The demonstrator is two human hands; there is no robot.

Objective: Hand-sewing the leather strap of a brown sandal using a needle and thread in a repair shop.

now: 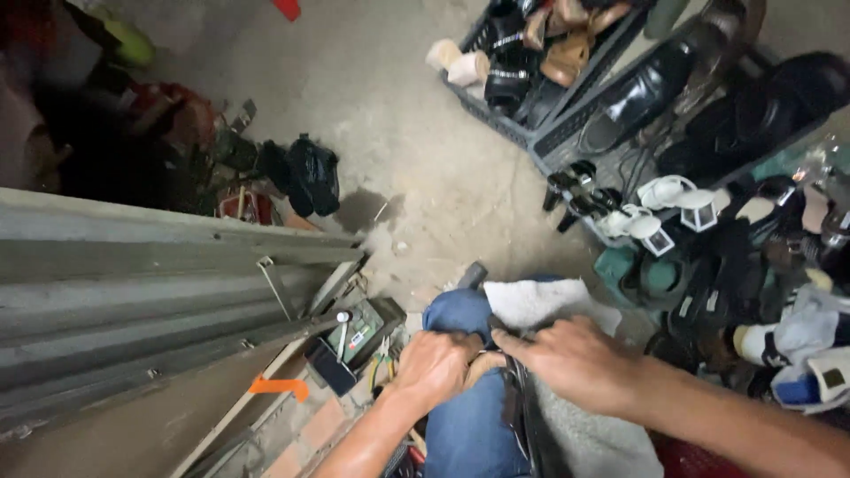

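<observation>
Head view: the left hand (436, 365) is clenched around a tan piece of footwear (485, 363) that rests on the knee in blue jeans (460, 319). The right hand (577, 361) lies partly curled beside it, its fingertips pressing a dark strap (513, 389); whether it grips the strap I cannot tell. The work looks mid-way, the piece held and being handled, nothing set aside. A white towel (540, 303) covers the lap. Beyond lie a small tool tray (359, 341), grey metal sheets (133, 292), the stained concrete floor (416, 150) and racks of shoes (620, 80).
</observation>
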